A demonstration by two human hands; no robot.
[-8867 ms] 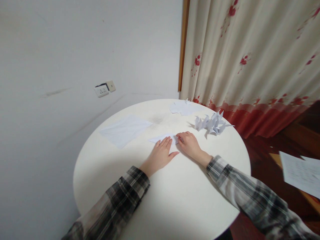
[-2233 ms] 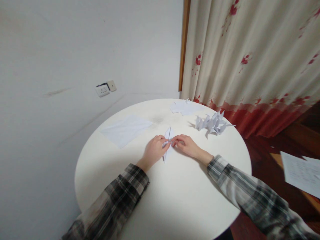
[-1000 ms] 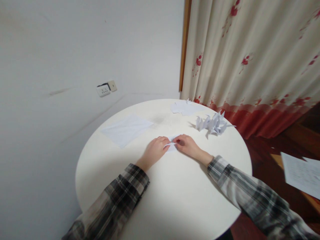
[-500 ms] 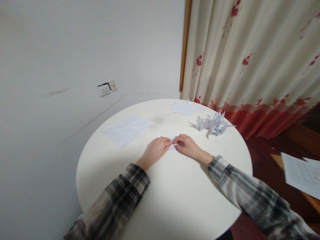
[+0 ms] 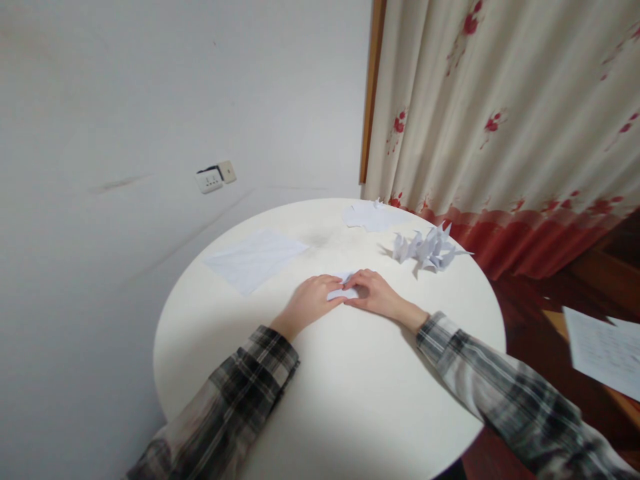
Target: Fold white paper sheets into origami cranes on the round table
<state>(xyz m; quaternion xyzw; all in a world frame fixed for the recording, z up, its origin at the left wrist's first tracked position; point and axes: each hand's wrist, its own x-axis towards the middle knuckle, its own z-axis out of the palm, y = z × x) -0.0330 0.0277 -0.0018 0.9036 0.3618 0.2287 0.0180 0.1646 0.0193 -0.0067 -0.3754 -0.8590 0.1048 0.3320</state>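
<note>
A small piece of white folded paper [image 5: 342, 292] lies on the table between my two hands. My left hand [image 5: 311, 299] holds its left side, thumb at the near edge and fingers over the far part. My right hand [image 5: 374, 293] grips the right side, with thumb and fingers curved around a gap. Both sets of fingertips almost meet at the middle of the paper, hiding part of it. The exact folds are too small to make out.
On the round white table [image 5: 320, 413], a larger creased paper sheet [image 5: 257, 259] lies at left. Several folded paper cranes [image 5: 430, 249] cluster at right. More flat paper [image 5: 373, 217] sits at the far edge, with a tiny folded piece [image 5: 377, 202] by it. A curtain [image 5: 500, 133] hangs behind.
My thumbs have moved down to the paper's near edge, and my fingers have spread apart from them. More of the white paper shows between my hands.
</note>
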